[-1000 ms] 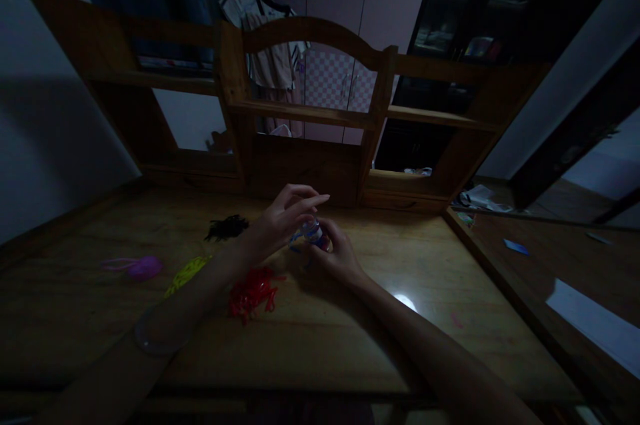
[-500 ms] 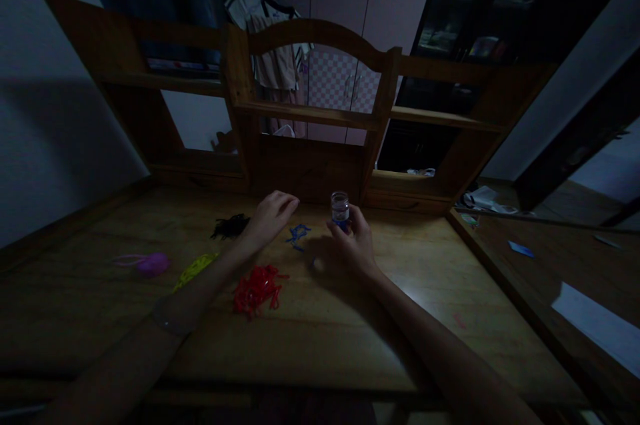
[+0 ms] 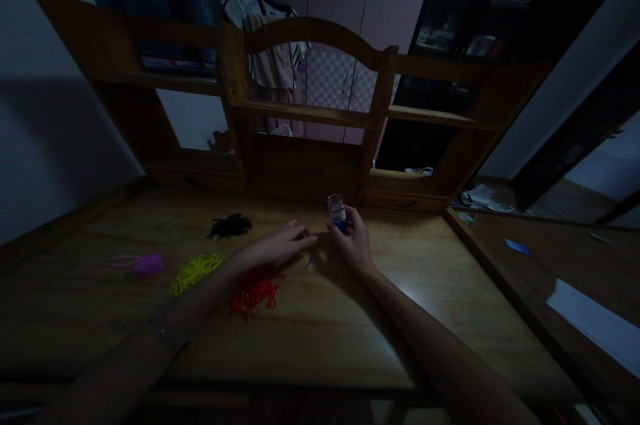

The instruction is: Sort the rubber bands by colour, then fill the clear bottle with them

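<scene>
My right hand [image 3: 354,245] is wrapped round a small clear glass jar [image 3: 337,208], held upright above the table with its mouth open and some blue stuff low inside. To the left, my left hand [image 3: 286,243] is low over the tabletop, palm down, fingers curled together. Its fingertips hide most of the small blue strips; one blue strip [image 3: 309,262] shows just below them. What the fingers pinch is hidden. Beneath my left wrist lies a pile of red strips [image 3: 254,292], partly covered. A yellow pile of strips [image 3: 196,272] and a black pile [image 3: 230,226] lie further left.
A purple rounded object with a loop [image 3: 149,265] lies at the left of the wooden table [image 3: 350,345]. A wooden shelf unit [image 3: 310,115] stands along the back edge. On the lower surface at right are a white paper [image 3: 595,325] and a blue card [image 3: 517,247].
My left hand has moved down and to the right, now covering most of the blue strips and uncovering more of the black pile. The right hand holds the jar in nearly the same place.
</scene>
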### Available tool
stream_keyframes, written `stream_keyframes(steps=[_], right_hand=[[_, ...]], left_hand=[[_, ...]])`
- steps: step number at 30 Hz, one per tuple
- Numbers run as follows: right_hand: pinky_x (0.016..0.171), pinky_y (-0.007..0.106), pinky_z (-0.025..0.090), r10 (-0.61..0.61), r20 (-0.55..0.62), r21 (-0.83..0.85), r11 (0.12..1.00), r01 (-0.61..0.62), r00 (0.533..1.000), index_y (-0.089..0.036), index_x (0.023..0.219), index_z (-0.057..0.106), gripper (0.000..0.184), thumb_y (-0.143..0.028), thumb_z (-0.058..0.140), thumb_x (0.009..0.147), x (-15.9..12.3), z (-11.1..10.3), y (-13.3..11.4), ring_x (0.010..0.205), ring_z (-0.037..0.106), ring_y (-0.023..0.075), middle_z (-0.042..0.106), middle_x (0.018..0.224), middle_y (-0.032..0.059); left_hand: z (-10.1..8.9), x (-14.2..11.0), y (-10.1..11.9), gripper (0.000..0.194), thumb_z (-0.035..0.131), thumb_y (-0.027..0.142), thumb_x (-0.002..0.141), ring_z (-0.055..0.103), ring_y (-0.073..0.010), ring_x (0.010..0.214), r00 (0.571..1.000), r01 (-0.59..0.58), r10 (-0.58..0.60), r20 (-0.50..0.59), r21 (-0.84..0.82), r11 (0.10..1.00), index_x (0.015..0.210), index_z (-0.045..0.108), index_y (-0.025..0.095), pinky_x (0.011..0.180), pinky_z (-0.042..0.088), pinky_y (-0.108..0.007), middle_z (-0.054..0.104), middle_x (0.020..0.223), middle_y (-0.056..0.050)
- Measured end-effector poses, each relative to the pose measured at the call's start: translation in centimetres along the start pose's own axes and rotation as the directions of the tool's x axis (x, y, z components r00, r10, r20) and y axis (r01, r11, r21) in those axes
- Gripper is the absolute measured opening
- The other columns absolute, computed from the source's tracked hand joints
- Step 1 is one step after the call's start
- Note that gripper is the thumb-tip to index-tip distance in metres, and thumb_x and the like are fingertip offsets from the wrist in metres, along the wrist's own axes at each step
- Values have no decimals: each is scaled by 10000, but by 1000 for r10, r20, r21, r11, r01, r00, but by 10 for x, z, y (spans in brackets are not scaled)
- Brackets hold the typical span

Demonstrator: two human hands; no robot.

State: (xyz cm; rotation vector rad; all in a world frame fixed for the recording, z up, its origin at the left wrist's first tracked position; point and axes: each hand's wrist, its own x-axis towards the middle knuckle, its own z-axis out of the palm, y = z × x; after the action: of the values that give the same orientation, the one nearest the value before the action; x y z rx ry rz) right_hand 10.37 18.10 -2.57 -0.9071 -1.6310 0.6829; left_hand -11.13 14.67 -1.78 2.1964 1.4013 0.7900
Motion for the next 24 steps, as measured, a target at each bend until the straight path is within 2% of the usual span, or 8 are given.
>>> stream_keyframes(steps=[4,8,14,17,24], right_hand=[[843,350,483,-5,11,-4,1000,5,1000,-199,1165,541,401,-354,630,806,-1,1,0,981,590,229,624,1095,71],[865,355,478,-6,19,-3,1000,6,1000,-201,1172,542,396,-339,624,809,-2,3,-1,1009,585,229,622,1110,69],[854,346,481,3,21,-1,1000,-3,1000,-203,1185,535,409,-339,625,811,-2,4,2,1002,587,222,621,1119,69],[847,339,482,-3,19,-3,1000,3,1000,-201,1182,540,404,-332,628,810,-3,4,2,991,590,219,624,1111,69],[824,334,489,-20,-6,-13,1000,20,1000,-202,1158,558,387,-325,633,798,-3,5,1,953,600,215,634,1079,59]], left_hand=[[3,-6,8,437,710,435,680,554,-217,920,991,-11,5,132,46,999,1044,616,210,818,446,-319,571,998,-42],[8,-5,10,415,691,349,669,544,-230,955,991,-9,-4,135,93,996,1042,598,194,846,437,-331,563,1013,-52],[17,-3,17,226,603,197,665,566,-194,773,995,35,-45,95,104,994,889,629,185,674,434,-284,609,853,-36],[15,-1,20,200,582,173,667,571,-178,722,995,31,-42,88,116,993,859,638,186,636,413,-265,625,795,-21],[9,5,21,162,591,144,640,567,-141,617,978,54,-79,191,129,990,788,657,149,551,370,-226,630,693,-6]])
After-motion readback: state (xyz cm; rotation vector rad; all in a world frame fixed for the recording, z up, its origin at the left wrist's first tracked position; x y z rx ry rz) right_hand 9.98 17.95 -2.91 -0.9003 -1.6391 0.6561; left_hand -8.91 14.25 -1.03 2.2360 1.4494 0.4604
